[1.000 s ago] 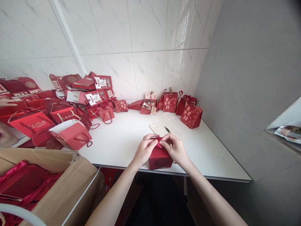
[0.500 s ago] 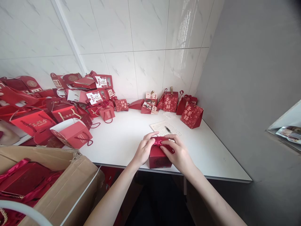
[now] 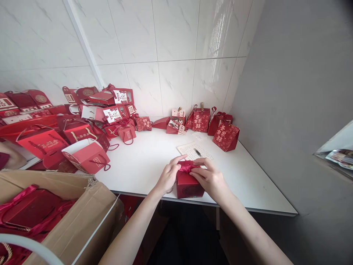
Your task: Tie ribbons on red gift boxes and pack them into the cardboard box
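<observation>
white table (image 3: 242,180), pushed against the tiled wall. cardboard carton (image 3: 82,211), at the table's near left, red ribboned boxes inside. heap of red gift boxes (image 3: 44,141), along the left. group of red gift bags (image 3: 200,120), by the wall. person's right hand (image 3: 211,177): thumb and fingers closed on the bow's right side. person's left hand (image 3: 168,176): thumb against the bow's left end, forefinger extended; whether it pinches the ribbon, cannot tell. dark red gift box (image 3: 190,187), upright at the table's near edge, between the hands. written sheet (image 3: 190,148), flat, just beyond the box. satin ribbon bow (image 3: 186,166), atop the box: long axis running left to right, between both grips, right fingertips seemingly nearer its middle. black pen (image 3: 197,152), on the sheet.
</observation>
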Action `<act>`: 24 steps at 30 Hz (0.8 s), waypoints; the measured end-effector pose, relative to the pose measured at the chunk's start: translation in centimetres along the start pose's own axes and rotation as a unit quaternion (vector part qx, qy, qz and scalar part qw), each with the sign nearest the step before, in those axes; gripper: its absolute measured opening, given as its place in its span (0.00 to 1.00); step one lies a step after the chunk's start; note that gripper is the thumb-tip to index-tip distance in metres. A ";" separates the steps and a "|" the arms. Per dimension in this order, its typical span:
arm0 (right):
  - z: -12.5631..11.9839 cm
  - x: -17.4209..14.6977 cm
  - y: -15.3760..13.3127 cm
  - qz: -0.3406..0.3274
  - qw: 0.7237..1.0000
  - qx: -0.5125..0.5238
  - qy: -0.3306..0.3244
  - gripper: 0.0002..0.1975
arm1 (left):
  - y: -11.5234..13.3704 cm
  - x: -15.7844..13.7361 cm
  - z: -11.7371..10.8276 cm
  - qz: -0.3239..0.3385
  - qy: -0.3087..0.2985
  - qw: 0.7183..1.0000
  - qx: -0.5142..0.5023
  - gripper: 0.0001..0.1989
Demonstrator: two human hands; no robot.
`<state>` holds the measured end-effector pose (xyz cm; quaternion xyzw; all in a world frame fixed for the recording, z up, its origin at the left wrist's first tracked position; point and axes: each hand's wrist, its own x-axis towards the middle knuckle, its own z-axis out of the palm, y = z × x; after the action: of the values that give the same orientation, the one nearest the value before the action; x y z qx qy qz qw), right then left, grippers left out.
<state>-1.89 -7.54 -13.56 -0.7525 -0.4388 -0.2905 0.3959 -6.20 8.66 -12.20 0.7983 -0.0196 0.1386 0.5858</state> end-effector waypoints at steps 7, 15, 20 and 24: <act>0.1 0.2 -0.1 -0.017 0.999 -0.037 0.017 0.12 | 0.0 0.3 -0.3 -0.012 -0.057 0.998 -0.040 0.23; -0.7 0.8 -0.1 -0.048 0.995 -0.022 -0.086 0.14 | -0.1 0.4 -0.5 -0.012 -0.080 0.997 0.001 0.23; -1.0 1.1 0.2 -0.065 0.988 -0.049 -0.128 0.16 | -0.1 0.1 -0.1 -0.003 -0.052 0.999 0.016 0.20; -1.1 1.1 0.3 -0.051 0.985 -0.051 -0.155 0.16 | 0.0 0.0 0.3 0.006 -0.028 0.999 0.026 0.18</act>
<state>-1.25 -8.10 -12.18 -0.7840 -0.5174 -0.2123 0.2694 -6.17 8.36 -12.31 0.8168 -0.0370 0.1203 0.5630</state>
